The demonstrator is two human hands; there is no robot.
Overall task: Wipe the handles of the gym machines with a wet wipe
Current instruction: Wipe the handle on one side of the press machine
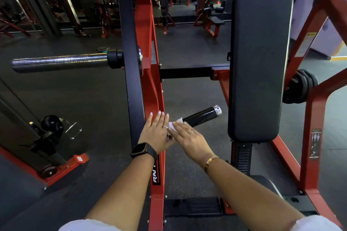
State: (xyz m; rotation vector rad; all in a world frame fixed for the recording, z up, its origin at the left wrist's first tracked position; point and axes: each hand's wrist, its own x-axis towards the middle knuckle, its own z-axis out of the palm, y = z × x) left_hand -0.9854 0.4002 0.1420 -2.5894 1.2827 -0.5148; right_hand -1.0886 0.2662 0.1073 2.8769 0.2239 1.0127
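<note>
A person's two hands meet at the base of a black handle (202, 115) on a red-framed gym machine (150, 62), seen from a head-worn camera looking down. The right hand (189, 139), a gold bracelet (211, 161) on its wrist, lies flat with fingers straight, pressing a white wet wipe (173, 124) against the lower end of the handle. The wipe shows just beyond the right fingertips and between the two hands, which touch side by side. The left hand (156, 131), with a dark smartwatch (143, 150) on its wrist, is also flat and uncurled, its fingers resting on the red upright just left of the wipe. Neither hand is curled round anything; whether the right thumb hooks under the handle cannot be told. From the hands the handle runs up and to the right, ending in a silver cap (217, 109) near the edge of a tall black back pad (261, 62), which stands to the right of the right hand. Above and to the left of the left hand, a bare steel weight peg (60, 62) juts out from the black upright. Black weight plates (300, 88) hang on the far right side of the machine, beyond the pad. Dark rubber floor (187, 47) lies under it all, with more red and black equipment in the dim background.
</note>
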